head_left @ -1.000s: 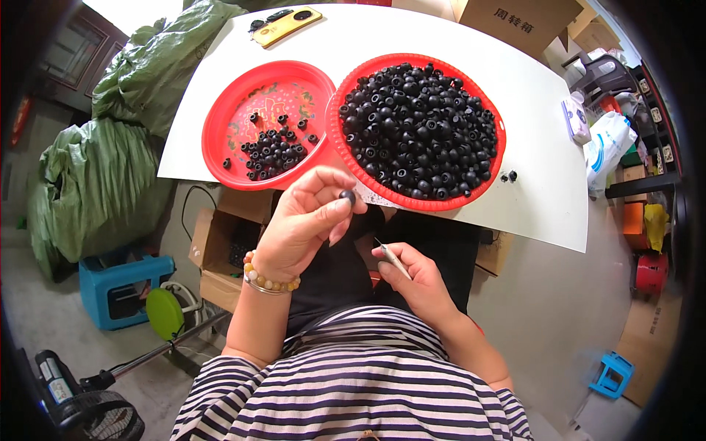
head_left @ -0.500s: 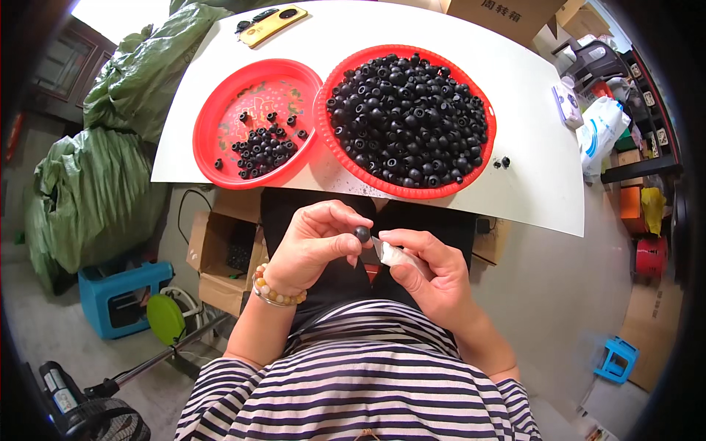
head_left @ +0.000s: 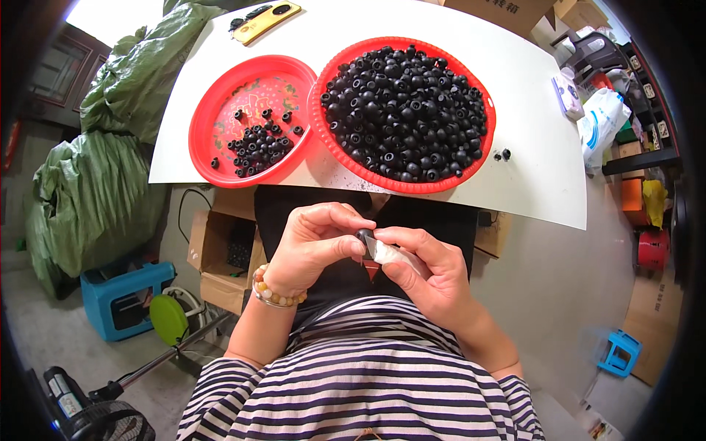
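Between the thumb and fingertips of my left hand [head_left: 321, 239] is a small round black part [head_left: 364, 235]. My right hand [head_left: 430, 268] grips a small blade [head_left: 371, 247] by its white-wrapped handle [head_left: 393, 255]. The blade's thin grey end lies against the right side of the black part. Both hands are above my lap, just off the table's near edge. Beyond them a red basin [head_left: 316, 140] is heaped with black parts [head_left: 404, 110], rounded and with round openings. Left of it, a shallower red tray [head_left: 209, 95] has a smaller pile of similar parts [head_left: 257, 147].
On the white table [head_left: 533, 184] are a yellow phone [head_left: 268, 23] at the far left, a few stray black parts [head_left: 502, 155] and a tissue pack [head_left: 568, 97]. A cardboard box [head_left: 220, 283] and blue stool [head_left: 121, 301] stand lower left, near green sacks [head_left: 95, 206].
My right hand's blade has come up against the black part, closing the small gap between them. The left hand stays nearly in place. The view has shifted slightly.
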A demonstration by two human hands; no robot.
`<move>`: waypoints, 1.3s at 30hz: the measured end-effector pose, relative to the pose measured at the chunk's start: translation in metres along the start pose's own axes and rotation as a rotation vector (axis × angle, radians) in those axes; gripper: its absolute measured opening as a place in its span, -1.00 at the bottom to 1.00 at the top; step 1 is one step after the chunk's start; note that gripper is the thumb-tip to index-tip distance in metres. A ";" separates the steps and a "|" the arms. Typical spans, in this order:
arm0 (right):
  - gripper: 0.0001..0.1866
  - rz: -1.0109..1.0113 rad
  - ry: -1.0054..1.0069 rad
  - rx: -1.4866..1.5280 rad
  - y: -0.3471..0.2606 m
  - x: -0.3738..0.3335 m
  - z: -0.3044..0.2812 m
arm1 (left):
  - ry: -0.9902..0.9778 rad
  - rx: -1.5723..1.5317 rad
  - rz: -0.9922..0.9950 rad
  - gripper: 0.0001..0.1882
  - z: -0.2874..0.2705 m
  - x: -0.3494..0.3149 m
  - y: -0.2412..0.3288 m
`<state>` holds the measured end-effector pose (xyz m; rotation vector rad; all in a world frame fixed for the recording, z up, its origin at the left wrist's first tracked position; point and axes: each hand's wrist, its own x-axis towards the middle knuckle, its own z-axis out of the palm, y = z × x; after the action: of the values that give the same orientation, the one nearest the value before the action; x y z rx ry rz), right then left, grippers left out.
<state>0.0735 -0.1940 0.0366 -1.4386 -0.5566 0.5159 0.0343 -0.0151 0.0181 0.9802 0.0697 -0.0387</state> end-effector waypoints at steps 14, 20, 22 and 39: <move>-0.74 0.059 0.001 0.041 -0.002 0.000 0.005 | -0.058 0.118 0.137 -0.78 -0.007 0.002 -0.004; -0.75 0.040 -0.031 0.025 -0.008 0.002 0.004 | -0.116 0.078 0.194 -0.80 -0.015 0.003 -0.007; -0.75 0.032 -0.048 0.007 -0.009 0.002 0.002 | -0.111 0.036 0.186 -0.80 -0.014 0.003 -0.008; -0.71 0.161 0.005 0.171 -0.007 0.007 -0.011 | -0.091 -0.176 0.058 -0.75 -0.006 0.005 -0.013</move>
<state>0.0859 -0.1989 0.0436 -1.3273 -0.3844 0.6714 0.0386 -0.0169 0.0037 0.8028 -0.0380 -0.0235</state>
